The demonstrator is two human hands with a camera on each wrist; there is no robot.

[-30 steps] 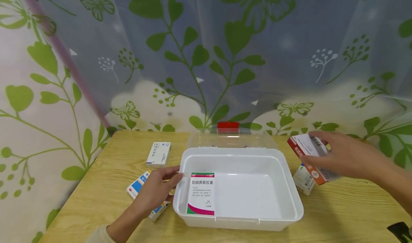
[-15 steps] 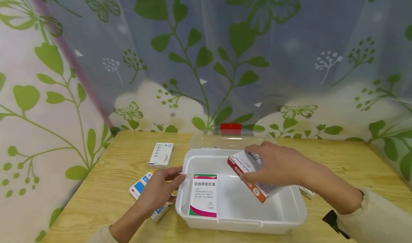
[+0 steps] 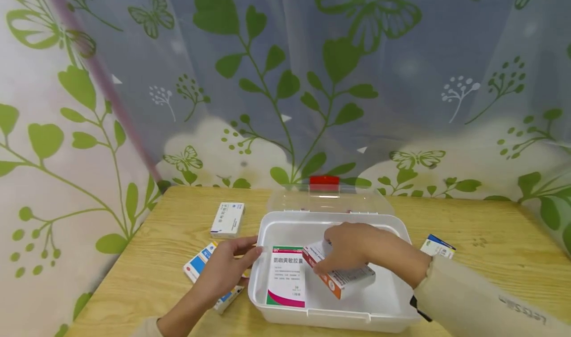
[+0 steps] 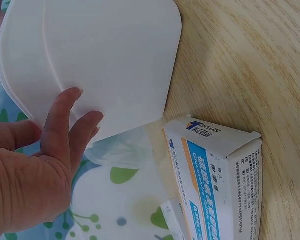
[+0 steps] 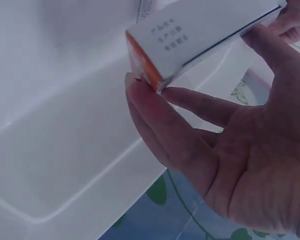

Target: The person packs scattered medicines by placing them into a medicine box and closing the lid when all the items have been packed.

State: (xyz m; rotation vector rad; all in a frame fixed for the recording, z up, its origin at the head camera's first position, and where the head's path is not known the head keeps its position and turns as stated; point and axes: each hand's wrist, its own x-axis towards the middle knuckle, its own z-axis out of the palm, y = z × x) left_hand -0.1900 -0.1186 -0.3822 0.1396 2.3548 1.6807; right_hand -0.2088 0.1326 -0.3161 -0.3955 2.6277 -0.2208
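My left hand [image 3: 227,267] holds the left rim of a white plastic storage box [image 3: 332,317], thumb at the rim. In the left wrist view, the fingertips [image 4: 90,120] lie against its outer wall. Inside the box, at the left, a white medicine box [image 3: 285,277] with green and magenta bands stays flat. My right hand [image 3: 352,248] grips a white medicine box with a red-orange side [image 3: 323,276], tilted inside the storage box, right of the first one. From the right wrist, the gripped medicine box [image 5: 205,37] shows between thumb and fingers. Whether it touches the floor I cannot tell.
Left of the storage box lie a white medicine box [image 3: 227,219] and blue-white medicine packs [image 3: 199,263]. Another medicine box [image 3: 438,246] lies right, partly behind my right sleeve. The clear lid [image 3: 285,198] with its red latch [image 3: 324,182] hangs open behind, near the curtain [image 3: 250,89].
My right hand has brought the red-orange medicine box from the right side of the table leftward and down into the storage box. My left hand keeps its hold on the rim.
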